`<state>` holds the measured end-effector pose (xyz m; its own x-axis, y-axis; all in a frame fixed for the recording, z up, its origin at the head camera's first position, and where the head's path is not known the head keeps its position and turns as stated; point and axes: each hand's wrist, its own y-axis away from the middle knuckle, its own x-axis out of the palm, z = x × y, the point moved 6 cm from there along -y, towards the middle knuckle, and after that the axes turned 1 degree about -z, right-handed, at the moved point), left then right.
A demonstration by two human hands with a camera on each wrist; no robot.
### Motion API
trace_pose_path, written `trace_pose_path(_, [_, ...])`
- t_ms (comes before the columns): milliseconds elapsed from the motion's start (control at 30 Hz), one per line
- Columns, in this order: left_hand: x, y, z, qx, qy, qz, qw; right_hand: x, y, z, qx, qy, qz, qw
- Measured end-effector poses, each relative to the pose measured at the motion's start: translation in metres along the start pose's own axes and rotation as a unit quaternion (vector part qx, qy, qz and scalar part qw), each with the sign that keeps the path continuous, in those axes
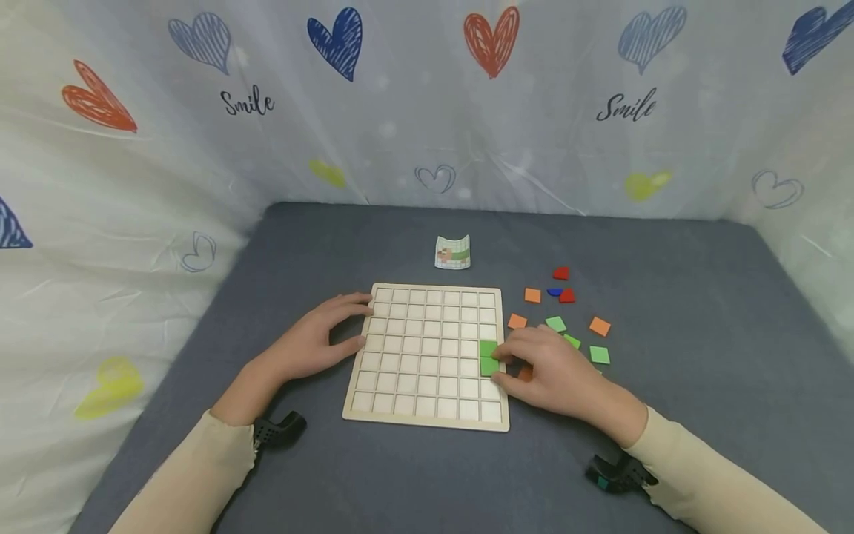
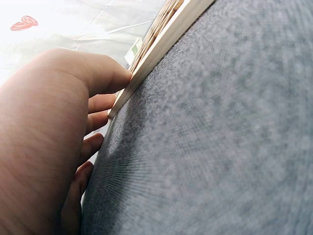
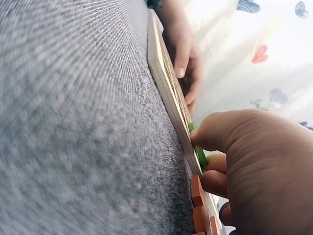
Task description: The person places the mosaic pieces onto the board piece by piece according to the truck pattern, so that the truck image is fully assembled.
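A pale wooden grid board [image 1: 414, 363] lies flat on the grey tabletop. Along its left edge my left hand [image 1: 316, 334] rests, fingers extended and thumb touching the side; the left wrist view shows the thumb [image 2: 110, 76] against the wooden edge. Two green square tiles, an upper one [image 1: 488, 348] and a lower one [image 1: 488, 367], sit one above the other in the rightmost column. My right hand [image 1: 550, 367] pinches the lower green tile between thumb and fingers at the board's right edge. In the right wrist view, the thumb [image 3: 210, 134] is against green at the rim.
Right of the board lie loose orange tiles [image 1: 600, 326], green tiles [image 1: 599, 355], red pieces [image 1: 561, 274] and a blue piece [image 1: 554, 292]. Some are partly under my right hand. A small picture card [image 1: 453, 253] lies behind the board. A heart-printed curtain [image 1: 414, 111] hangs behind the table.
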<state>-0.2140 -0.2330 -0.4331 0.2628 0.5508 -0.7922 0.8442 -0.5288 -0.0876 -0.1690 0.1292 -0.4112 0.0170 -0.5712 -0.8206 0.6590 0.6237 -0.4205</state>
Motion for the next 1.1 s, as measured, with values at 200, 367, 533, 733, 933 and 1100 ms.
trace_pose_path(200, [0.000,0.000,0.001,-0.001,-0.002,-0.003,1.0000,0.001,0.002,0.000,-0.007,0.007,-0.003,0.9999])
trace_pose_path(367, [0.000,-0.001,0.001,-0.002,-0.005,-0.001,1.0000,0.000,0.004,-0.001,-0.017,0.007,-0.009,0.9998])
trace_pose_path(533, [0.001,-0.001,0.000,-0.003,-0.009,-0.001,1.0000,-0.001,0.005,-0.003,-0.018,-0.007,-0.011,0.9998])
trace_pose_path(733, [0.001,0.000,0.001,-0.002,-0.010,0.000,0.9999,-0.008,0.007,-0.012,-0.001,-0.036,-0.001,0.9994])
trace_pose_path(933, [0.001,-0.001,0.001,0.004,-0.008,-0.001,1.0000,-0.025,0.009,-0.036,0.030,-0.053,0.002,0.9981])
trace_pose_path(1100, [0.001,0.000,0.001,0.004,-0.006,-0.001,1.0000,-0.040,0.013,-0.058,0.040,-0.043,-0.008,0.9983])
